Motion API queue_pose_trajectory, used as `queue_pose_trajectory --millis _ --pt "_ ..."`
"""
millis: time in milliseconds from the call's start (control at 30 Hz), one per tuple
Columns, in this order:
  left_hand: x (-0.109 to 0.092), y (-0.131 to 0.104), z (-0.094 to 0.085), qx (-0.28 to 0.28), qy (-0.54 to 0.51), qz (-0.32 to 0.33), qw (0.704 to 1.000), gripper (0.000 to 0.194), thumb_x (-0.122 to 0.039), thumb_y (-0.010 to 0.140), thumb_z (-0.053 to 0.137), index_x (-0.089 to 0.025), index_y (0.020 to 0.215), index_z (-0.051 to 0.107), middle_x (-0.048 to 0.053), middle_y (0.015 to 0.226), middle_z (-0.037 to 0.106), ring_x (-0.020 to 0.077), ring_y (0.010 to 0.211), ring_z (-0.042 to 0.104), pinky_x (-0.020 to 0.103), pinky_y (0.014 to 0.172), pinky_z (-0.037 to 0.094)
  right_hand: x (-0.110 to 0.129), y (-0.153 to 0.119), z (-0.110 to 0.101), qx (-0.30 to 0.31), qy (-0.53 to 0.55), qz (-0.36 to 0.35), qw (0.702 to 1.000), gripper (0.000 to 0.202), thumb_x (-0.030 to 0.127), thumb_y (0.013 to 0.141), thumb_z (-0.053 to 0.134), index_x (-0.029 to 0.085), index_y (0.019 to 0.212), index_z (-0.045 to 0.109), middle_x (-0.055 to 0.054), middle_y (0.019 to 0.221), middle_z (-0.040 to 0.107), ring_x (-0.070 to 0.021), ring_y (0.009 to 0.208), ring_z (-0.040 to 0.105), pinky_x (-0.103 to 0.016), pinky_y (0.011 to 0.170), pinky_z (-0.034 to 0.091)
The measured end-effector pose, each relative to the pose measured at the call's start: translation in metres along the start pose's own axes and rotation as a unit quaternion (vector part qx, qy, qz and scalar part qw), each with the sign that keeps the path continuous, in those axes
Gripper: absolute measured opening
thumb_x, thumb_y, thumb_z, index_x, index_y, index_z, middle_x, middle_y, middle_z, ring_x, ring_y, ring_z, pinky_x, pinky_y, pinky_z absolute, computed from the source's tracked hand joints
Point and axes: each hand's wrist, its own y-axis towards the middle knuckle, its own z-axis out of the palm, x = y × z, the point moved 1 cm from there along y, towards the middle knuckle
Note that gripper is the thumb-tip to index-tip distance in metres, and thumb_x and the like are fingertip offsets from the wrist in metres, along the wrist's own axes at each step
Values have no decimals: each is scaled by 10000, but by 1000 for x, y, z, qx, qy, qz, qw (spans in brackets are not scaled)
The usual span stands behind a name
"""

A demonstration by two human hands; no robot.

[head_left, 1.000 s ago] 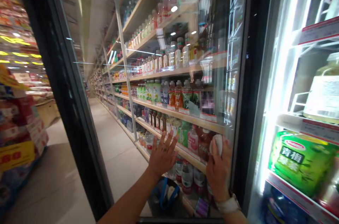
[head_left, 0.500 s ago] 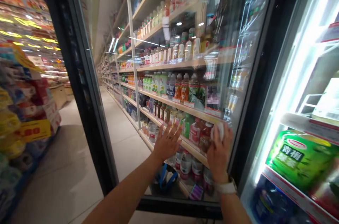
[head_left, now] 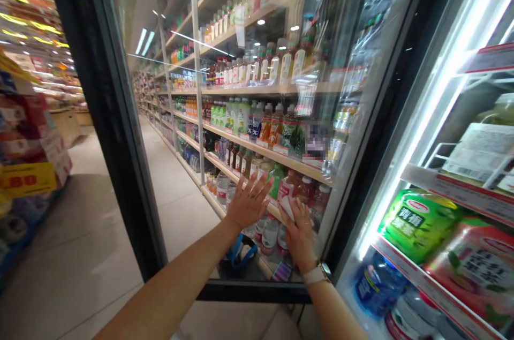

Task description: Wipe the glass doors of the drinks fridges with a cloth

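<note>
In the lower middle of the frame, the right hand (head_left: 299,233) holds a bunched white cloth (head_left: 287,205) at the big glass door (head_left: 257,292), and the left hand (head_left: 248,203) is spread wide with nothing in it, but I can't tell if its palm touches the glass. The cloth looks light, soft and easy to squash, so its middle is a good place to hold. The door looks heavy and stiff, with slippery glass that could crack, so its black side bar (head_left: 107,126) seems safer to grab.
</note>
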Motion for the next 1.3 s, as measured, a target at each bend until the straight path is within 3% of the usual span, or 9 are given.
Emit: queue_pose_trajectory --millis 100,267,367,600,700,900,1000,1133,1300 --pt "0 0 0 9 -1 -3 1000 575 -371 930 464 -212 1475 372 81 1506 420 265 1484 169 495 1215 55 -13 2 -12 2 0 5 1000 793 -65 794 346 345 1472 354 -38 1569 332 -224 1481 209 -557 1174 278" --pt "-2 0 -2 -1 2 -1 1000 591 -366 926 483 -209 1481 358 84 1511 408 266 1486 155 506 1214 57 -49 21 -35 -161 -12 158 974 666 14 844 356 252 1465 396 -93 1595 253 -305 1487 166 -647 1157 231" --pt "-3 0 -3 1 7 -1 1000 605 -373 919 494 -212 1484 352 86 1517 395 269 1485 156 508 1215 63 -48 23 -28 -203 2 193 960 630 38 855 358 220 1455 417 -116 1587 263 -311 1480 189 -651 1151 244" --pt "-2 -2 -2 18 7 -4 1000 618 -365 921 479 -218 1498 318 93 1529 371 265 1480 177 498 1216 66 24 -8 23 -51 40 70 995 748 -3 830 356 332 1497 305 -67 1589 280 -263 1480 207 -613 1146 286" --pt "-1 -2 -2 12 0 -5 1000 627 -355 917 488 -213 1501 310 96 1531 368 269 1481 174 495 1215 74 22 -6 19 -23 39 36 998 745 -12 833 359 344 1486 325 -56 1578 309 -241 1476 224 -574 1154 301" --pt "-2 0 -4 -1 -6 -2 1000 633 -356 915 501 -210 1501 311 87 1519 389 265 1486 151 502 1215 63 -39 18 -19 -207 -4 217 954 587 92 903 363 239 1471 392 -119 1587 259 -323 1459 248 -600 1157 267" --pt "-4 0 -5 19 -4 -6 1000 635 -369 915 500 -225 1502 306 85 1526 378 266 1483 171 504 1214 72 -41 17 -16 -250 -2 261 932 560 138 914 390 201 1470 397 -144 1579 264 -340 1444 276 -575 1160 274" --pt "-6 -1 -6 21 3 -6 1000 624 -375 923 483 -220 1502 309 87 1527 373 263 1481 177 499 1216 66 6 2 15 -161 31 200 966 621 103 904 347 240 1507 306 -125 1608 193 -322 1480 185 -657 1141 241" --pt "-5 1 -9 1 12 2 1000 613 -356 934 465 -198 1503 304 77 1533 354 248 1489 127 480 1223 44 46 -11 31 -32 71 58 995 776 -25 815 333 335 1502 289 -69 1575 312 -234 1467 251 -580 1154 298"
